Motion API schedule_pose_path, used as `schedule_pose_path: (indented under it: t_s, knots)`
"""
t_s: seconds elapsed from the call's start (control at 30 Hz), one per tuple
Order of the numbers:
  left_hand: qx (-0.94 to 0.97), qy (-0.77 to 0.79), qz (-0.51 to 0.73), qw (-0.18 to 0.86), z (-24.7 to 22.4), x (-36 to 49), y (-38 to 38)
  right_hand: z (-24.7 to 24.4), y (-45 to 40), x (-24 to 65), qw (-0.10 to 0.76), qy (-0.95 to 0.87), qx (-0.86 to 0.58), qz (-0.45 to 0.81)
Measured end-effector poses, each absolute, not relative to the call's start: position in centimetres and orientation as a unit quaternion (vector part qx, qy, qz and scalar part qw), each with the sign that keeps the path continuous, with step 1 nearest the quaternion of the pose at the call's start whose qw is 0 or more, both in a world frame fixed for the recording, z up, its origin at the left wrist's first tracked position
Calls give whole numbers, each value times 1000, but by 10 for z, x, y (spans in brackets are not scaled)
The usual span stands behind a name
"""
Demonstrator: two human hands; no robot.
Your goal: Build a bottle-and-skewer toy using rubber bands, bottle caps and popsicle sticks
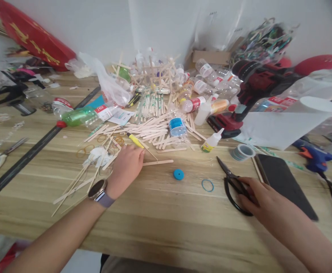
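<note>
My right hand (pixel 258 197) grips the black-handled scissors (pixel 234 180), whose blades point away and rest near the table surface. Closed and palm down, my left hand (pixel 127 163) lies among wooden sticks; its fingertips are partly hidden, so I cannot make out what is in them. Just beyond those fingers is a yellow pen-like tool (pixel 136 140) with a dark tip. A craft stick (pixel 160 162) with a small hole sticks out to the right of this hand. Between my hands lie a blue bottle cap (pixel 178 174) and a blue rubber band (pixel 207 185).
A heap of craft sticks (pixel 151 131) and plastic bottles (pixel 202 76) fills the back. A glue bottle (pixel 212 141), tape roll (pixel 242 152), phone (pixel 285 185), drill (pixel 251 87) and glue gun (pixel 315 155) stand or lie rightward. Another pair of scissors (pixel 0 157) lies far left.
</note>
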State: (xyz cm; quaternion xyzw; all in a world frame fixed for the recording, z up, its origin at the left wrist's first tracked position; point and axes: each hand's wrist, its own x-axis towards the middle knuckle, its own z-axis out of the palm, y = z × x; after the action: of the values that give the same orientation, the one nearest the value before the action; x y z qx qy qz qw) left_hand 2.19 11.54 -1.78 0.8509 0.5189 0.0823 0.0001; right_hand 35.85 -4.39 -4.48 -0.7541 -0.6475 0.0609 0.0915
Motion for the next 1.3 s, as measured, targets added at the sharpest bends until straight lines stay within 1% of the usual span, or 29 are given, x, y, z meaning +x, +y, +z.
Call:
schedule_pose_path:
  t_s: [0.13,0.2,0.3,0.5,0.57,0.67,0.73,0.8,0.9,0.93,1.0,1.17,1.3]
  knots:
    - [845,527,79,-49,-13,25,102,-37,-49,355,116,-631,-760,103]
    - [866,496,55,-43,-13,27,95,-31,-52,353,132,-623,-761,122]
    - [888,458,27,-9,-19,30,90,-21,-57,350,154,-621,-755,140]
    - [904,426,12,44,-21,36,93,-2,-59,336,209,-627,-732,162]
    - [905,420,13,73,-16,36,95,5,-58,329,212,-641,-711,197]
    - [895,425,17,136,-7,34,94,14,-55,316,196,-670,-654,292]
    - [882,433,14,183,-2,31,90,18,-54,306,194,-684,-626,321]
    - [862,444,6,243,2,29,83,20,-52,296,203,-698,-615,304]
    - [796,473,-10,377,7,28,68,20,-49,282,207,-731,-597,259]
    - [777,484,-14,402,8,29,63,19,-47,278,208,-742,-588,246]
    - [764,501,-2,406,8,30,54,15,-45,271,211,-763,-570,220]
    - [780,523,36,343,6,34,41,1,-50,265,231,-777,-563,161]
    - [765,543,43,344,8,35,36,-3,-56,264,209,-771,-580,159]
